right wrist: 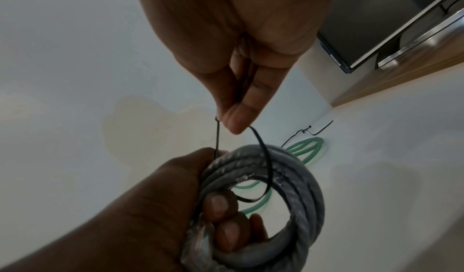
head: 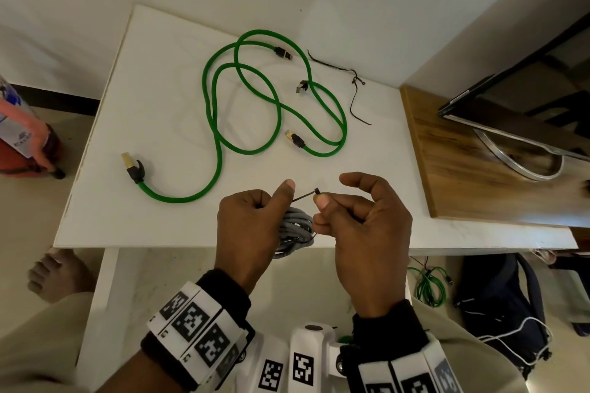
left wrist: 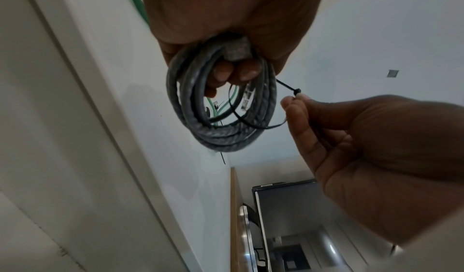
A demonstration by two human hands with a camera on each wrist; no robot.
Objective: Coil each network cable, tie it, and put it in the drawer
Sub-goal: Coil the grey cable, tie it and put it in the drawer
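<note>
My left hand [head: 255,217] grips a coiled grey network cable [head: 295,230] over the near edge of the white table [head: 143,105]; the coil [left wrist: 220,117] hangs below its curled fingers. A black zip tie [left wrist: 253,121] loops through the coil [right wrist: 288,187]. My right hand [head: 348,210] pinches the zip tie [head: 306,195] near its head between thumb and forefinger. In the right wrist view the zip tie [right wrist: 266,161] runs over the coil, both ends rising to the pinching fingers [right wrist: 236,117]. Two green cables [head: 255,99] lie loose and uncoiled farther back on the table.
More black zip ties [head: 354,89] lie at the table's back right. A wooden counter [head: 463,175] with a dark screen [head: 526,99] adjoins on the right. Below the table are a dark bag [head: 504,303], thin green wires [head: 429,284] and a bare foot [head: 54,271].
</note>
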